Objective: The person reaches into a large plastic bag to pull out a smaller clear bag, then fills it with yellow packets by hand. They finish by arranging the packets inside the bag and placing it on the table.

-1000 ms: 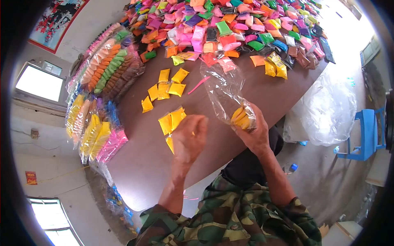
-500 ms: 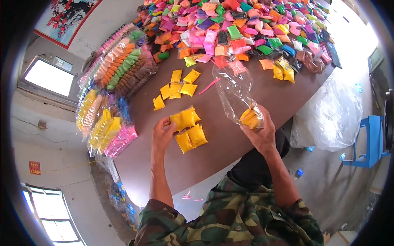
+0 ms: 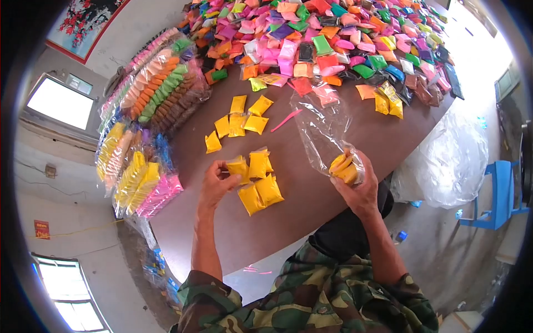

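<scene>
My left hand (image 3: pixel 217 183) pinches a small yellow packet (image 3: pixel 238 168) at the left side of a cluster of yellow packets (image 3: pixel 260 194) on the table. In my right hand (image 3: pixel 361 188) is the lower end of a long clear plastic bag (image 3: pixel 322 130), with yellow packets (image 3: pixel 343 168) inside it; the fingers wrap round them. The bag's far end reaches toward the pile. Another group of yellow packets (image 3: pixel 237 121) lies further back, and a pink plastic stick (image 3: pixel 286 120) rests between that group and the bag.
A large heap of coloured packets (image 3: pixel 311 44) covers the back of the brown table (image 3: pixel 222 244). Filled clear bags (image 3: pixel 150 94) are stacked along the left edge. More yellow packets (image 3: pixel 388 102) lie at the right. Beyond stand a big plastic sack (image 3: pixel 444 158) and a blue chair (image 3: pixel 497 194).
My left hand has drawn one yellow packet slightly left, apart from its neighbour in the cluster. My right hand still holds the bag, a little further right and lower.
</scene>
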Demonstrator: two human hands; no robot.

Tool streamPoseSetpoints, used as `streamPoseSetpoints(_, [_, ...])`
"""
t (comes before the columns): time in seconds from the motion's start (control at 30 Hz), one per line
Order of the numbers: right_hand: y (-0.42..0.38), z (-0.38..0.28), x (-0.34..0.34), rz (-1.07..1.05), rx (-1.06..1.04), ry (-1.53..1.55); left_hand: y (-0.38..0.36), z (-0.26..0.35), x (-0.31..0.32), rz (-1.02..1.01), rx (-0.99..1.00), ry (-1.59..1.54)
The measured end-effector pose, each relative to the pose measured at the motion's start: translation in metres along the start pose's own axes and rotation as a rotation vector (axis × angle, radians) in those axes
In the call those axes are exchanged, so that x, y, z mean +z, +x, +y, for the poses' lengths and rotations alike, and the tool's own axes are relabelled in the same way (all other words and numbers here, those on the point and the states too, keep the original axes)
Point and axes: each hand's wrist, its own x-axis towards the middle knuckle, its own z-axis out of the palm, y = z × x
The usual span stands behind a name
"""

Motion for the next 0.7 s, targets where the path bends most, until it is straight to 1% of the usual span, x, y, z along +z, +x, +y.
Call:
streamPoseSetpoints(0.07, [0.0,-0.003,-0.001,-0.003,0.006,-0.014,0.0,-0.003,-0.009,0.072,0.039,-0.039])
streamPoseSetpoints(0.17, [0.001,-0.004,-0.001,-0.005,-0.006,-0.022,-0.012,0.029,-0.017,0.147,0.075,-0.081])
streamPoseSetpoints(0.23, [-0.001,0.0,0.001,0.003,0.0,0.014,-0.017,0.05,-0.012,0.104,0.147,-0.149])
streamPoseSetpoints(0.3, [-0.001,0.0,0.0,-0.005,0.016,0.036,-0.024,0.081,0.015,0.08,0.24,-0.189])
streamPoseSetpoints(0.33, [0.0,-0.001,0.001,-0.009,0.023,0.051,-0.027,0.096,0.033,0.05,0.192,-0.224])
streamPoseSetpoints(0.43, [-0.001,-0.001,-0.001,-0.017,0.025,0.041,-0.021,0.122,0.092,-0.116,0.255,-0.26])
streamPoseSetpoints(0.5, [-0.001,0.0,-0.001,-0.015,0.02,0.034,-0.008,0.129,0.132,-0.107,0.314,-0.005])
streamPoseSetpoints(0.6, [0.001,-0.002,-0.002,-0.016,0.015,0.002,0.008,0.126,0.176,-0.176,0.347,0.143])
streamPoseSetpoints(0.7, [0.002,-0.003,-0.004,-0.022,-0.02,-0.018,0.015,0.12,0.197,-0.222,0.443,0.158])
